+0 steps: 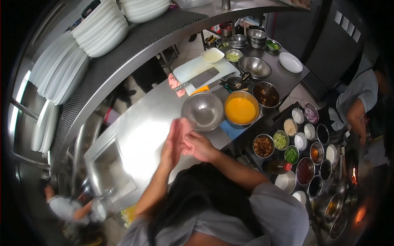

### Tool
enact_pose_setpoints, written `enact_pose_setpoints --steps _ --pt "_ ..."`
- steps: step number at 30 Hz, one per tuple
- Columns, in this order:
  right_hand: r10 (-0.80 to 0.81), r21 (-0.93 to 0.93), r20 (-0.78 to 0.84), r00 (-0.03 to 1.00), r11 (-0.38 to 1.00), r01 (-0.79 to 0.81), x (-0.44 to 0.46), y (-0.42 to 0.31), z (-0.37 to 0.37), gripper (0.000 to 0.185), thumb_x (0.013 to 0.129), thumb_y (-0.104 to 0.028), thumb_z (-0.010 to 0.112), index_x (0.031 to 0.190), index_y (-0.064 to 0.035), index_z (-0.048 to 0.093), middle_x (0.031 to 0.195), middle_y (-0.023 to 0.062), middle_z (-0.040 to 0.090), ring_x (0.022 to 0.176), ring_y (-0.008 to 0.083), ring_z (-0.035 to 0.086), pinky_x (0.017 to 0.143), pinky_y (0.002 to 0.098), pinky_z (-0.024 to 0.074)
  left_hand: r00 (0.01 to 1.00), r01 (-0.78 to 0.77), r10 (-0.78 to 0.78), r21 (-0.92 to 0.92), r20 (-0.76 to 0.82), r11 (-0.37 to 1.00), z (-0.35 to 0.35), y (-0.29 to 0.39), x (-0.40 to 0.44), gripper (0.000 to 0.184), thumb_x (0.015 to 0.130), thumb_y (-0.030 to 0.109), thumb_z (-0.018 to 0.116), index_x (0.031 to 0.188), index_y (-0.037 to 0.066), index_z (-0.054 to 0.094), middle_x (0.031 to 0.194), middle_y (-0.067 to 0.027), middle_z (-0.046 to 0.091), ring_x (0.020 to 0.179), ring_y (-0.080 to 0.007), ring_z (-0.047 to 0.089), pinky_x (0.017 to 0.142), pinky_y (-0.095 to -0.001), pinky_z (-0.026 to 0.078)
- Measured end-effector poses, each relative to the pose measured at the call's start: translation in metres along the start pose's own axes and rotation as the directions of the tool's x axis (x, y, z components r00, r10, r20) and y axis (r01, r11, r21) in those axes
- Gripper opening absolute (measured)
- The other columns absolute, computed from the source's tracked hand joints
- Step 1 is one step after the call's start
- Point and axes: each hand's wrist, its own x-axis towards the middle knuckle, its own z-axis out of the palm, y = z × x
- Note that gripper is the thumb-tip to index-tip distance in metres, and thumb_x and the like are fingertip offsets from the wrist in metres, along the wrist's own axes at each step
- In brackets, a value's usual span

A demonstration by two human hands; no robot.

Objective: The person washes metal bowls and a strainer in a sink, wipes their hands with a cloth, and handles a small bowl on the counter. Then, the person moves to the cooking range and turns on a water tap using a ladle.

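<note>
Over the steel counter, a pink cloth is between my two hands. My left hand lies along its left side, fingers stretched upward against it. On the other side my right hand grips the cloth, thumb and fingers folded toward the left palm. Just beyond my hands stands a perforated metal colander, with a pot of orange-yellow liquid to its right. A wide-bladed cleaver rests on the white cutting board, beside another pink cloth.
A sink is set in the counter at left. Stacked white bowls fill the overhead shelf. Many ingredient containers, including chopped greens, stand at right. One person works near flames, another person at lower left.
</note>
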Motion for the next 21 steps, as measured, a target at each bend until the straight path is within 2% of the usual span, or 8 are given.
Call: enact_pose_setpoints --steps 3,9,11,14,16,18,19,21 --pt "-0.063 -0.202 -0.11 0.992 0.979 0.04 0.001 0.015 -0.011 0.033 0.1 -0.016 0.047 0.132 -0.0078 0.042 0.112 0.004 0.056 0.093 0.0113 0.056 0.071 0.0249 0.0471 0.979 0.137 -0.152 0.117 0.133 0.984 -0.007 -0.008 -0.011 0.092 0.093 0.059 0.05 0.155 0.008 0.005 0.157 -0.0131 0.017 0.097 -0.0182 0.054 0.08 -0.0305 0.049" --pt "-0.321 -0.308 -0.241 0.916 0.92 0.241 0.005 0.025 -0.002 0.028 0.097 -0.007 0.055 0.124 -0.0053 0.048 0.102 0.0008 0.059 0.085 0.0093 0.058 0.072 0.0252 0.0488 0.971 0.236 -0.239 0.125 0.01 0.964 -0.008 -0.007 -0.019 0.09 0.092 0.058 0.051 0.155 0.01 0.009 0.157 -0.012 0.019 0.101 -0.0191 0.054 0.078 -0.032 0.05" --pt "-0.512 -0.732 -0.134 0.848 0.628 0.264 0.005 0.027 -0.01 0.033 0.094 -0.005 0.057 0.126 -0.0037 0.048 0.103 0.0017 0.061 0.088 0.0097 0.059 0.074 0.0263 0.0501 0.968 0.235 -0.247 0.176 0.046 0.956 -0.005 0.003 -0.019 0.089 0.092 0.058 0.051 0.155 0.01 0.009 0.158 -0.0111 0.018 0.108 -0.0206 0.052 0.08 -0.0326 0.051" --pt "-0.499 -0.871 -0.092 0.862 0.459 0.173 0.001 0.017 -0.005 0.029 0.093 -0.004 0.058 0.121 -0.0022 0.053 0.098 0.001 0.062 0.087 0.0089 0.059 0.074 0.0258 0.0493 0.969 0.216 -0.234 0.19 0.08 0.958 -0.01 0.007 -0.019 0.088 0.092 0.059 0.049 0.155 0.012 0.01 0.159 -0.0098 0.016 0.125 -0.0244 0.045 0.086 -0.0359 0.051" --pt "-0.364 -0.775 -0.15 0.919 0.62 0.119 -0.003 0.005 0.0 0.029 0.094 -0.005 0.057 0.123 -0.002 0.054 0.098 0.0019 0.063 0.085 0.0077 0.058 0.073 0.0238 0.0493 0.974 0.206 -0.217 0.154 0.06 0.966 -0.016 0.01 -0.019 0.087 0.092 0.061 0.048 0.155 0.013 0.011 0.159 -0.0093 0.016 0.134 -0.0266 0.038 0.089 -0.0386 0.051" --pt "-0.197 -0.64 -0.21 0.958 0.768 0.018 -0.009 0.001 0.005 0.03 0.095 -0.006 0.055 0.124 -0.0018 0.055 0.098 0.0027 0.065 0.082 0.0065 0.058 0.071 0.0218 0.0494 0.965 0.254 -0.21 -0.375 0.154 0.892 -0.02 0.011 -0.019 0.085 0.091 0.066 0.043 0.154 0.017 0.015 0.159 -0.0098 0.017 0.144 -0.0304 0.024 0.095 -0.0467 0.049" --pt "-0.233 -0.724 -0.244 0.941 0.689 -0.018 -0.009 -0.001 0.008 0.03 0.095 -0.006 0.056 0.124 -0.0007 0.055 0.1 0.0048 0.066 0.086 0.0082 0.06 0.076 0.0238 0.0499 0.969 0.244 -0.202 -0.453 0.14 0.857 -0.021 0.014 -0.019 0.085 0.089 0.07 0.04 0.153 0.018 0.019 0.158 -0.0134 0.019 0.141 -0.0357 0.028 0.097 -0.0576 0.046" --pt "-0.254 -0.799 -0.266 0.93 0.597 -0.066 0.001 -0.003 0.002 0.03 0.095 -0.006 0.056 0.124 0.0005 0.055 0.103 0.0069 0.067 0.089 0.0099 0.062 0.081 0.0259 0.0504 0.973 0.232 -0.202 -0.55 0.116 0.802 -0.021 0.02 -0.021 0.086 0.089 0.072 0.038 0.153 0.018 0.019 0.158 -0.0139 0.019 0.142 -0.0362 0.027 0.097 -0.0587 0.046"
